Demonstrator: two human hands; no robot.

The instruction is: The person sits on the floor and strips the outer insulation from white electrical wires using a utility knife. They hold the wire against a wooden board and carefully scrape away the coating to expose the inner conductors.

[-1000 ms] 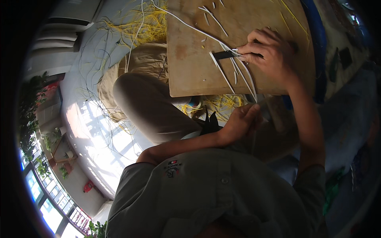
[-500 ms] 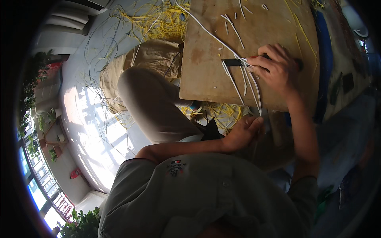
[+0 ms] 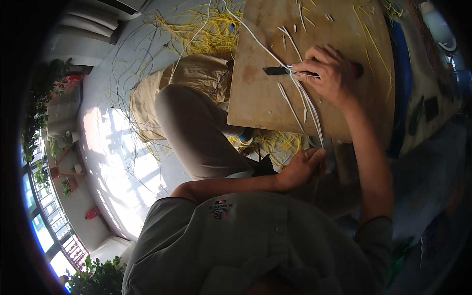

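The right hand (image 3: 330, 73) is resting at about one o'clock in the view, lying on a wooden board (image 3: 255, 98) that is serving as the tabletop; its fingers are closed around a dark knife (image 3: 278, 71), whose blade is pointing toward nine o'clock across the board; the fingertips are also pressing on a bundle of white strips (image 3: 300, 96) that is crossing under the blade. The strips are running from eleven o'clock at the top of the board down toward five o'clock, over the board's near edge, and into the left hand (image 3: 302, 167); that hand is sitting just below the board, near the centre of the view, pinched shut on the lower ends of the strips. Short white offcuts (image 3: 287, 37) are lying loose on the board at twelve o'clock from the knife; a tangle of yellow strands (image 3: 206, 32) is spreading over the floor at eleven o'clock, beside a tan cloth (image 3: 196, 73); more yellow strands are lying under the board's near edge.
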